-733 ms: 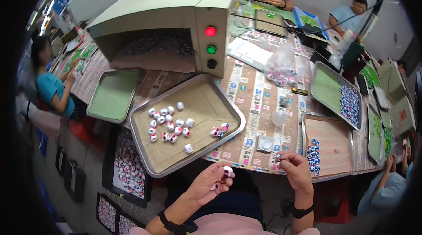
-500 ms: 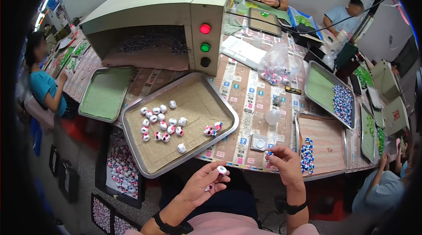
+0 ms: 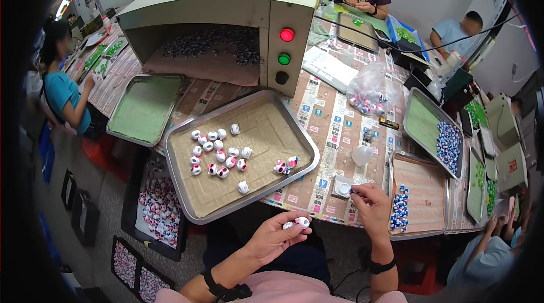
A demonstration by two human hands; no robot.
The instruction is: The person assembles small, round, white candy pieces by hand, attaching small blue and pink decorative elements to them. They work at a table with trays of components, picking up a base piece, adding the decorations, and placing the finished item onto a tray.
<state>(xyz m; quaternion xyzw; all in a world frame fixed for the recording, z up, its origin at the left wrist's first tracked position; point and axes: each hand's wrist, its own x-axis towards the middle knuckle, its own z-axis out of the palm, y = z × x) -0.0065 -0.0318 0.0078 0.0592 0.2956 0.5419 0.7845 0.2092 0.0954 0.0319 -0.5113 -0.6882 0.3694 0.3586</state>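
Left hand (image 3: 273, 238) gripping white rounded pieces (image 3: 303, 222) before the near edge of the worktop (image 3: 326, 141), right hand (image 3: 372, 208) pinching a small blue piece (image 3: 351, 191) just beside a small square holder (image 3: 342, 187), similar white pieces (image 3: 230, 162) loose in a metal tray (image 3: 266, 127)

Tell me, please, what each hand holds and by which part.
The left hand holds white pieces; the right hand pinches a small blue piece. Which parts are gripped cannot be told.

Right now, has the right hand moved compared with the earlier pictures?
Yes. Judged against the white dish on the table, the right hand has moved forward and slightly left, closer to it.
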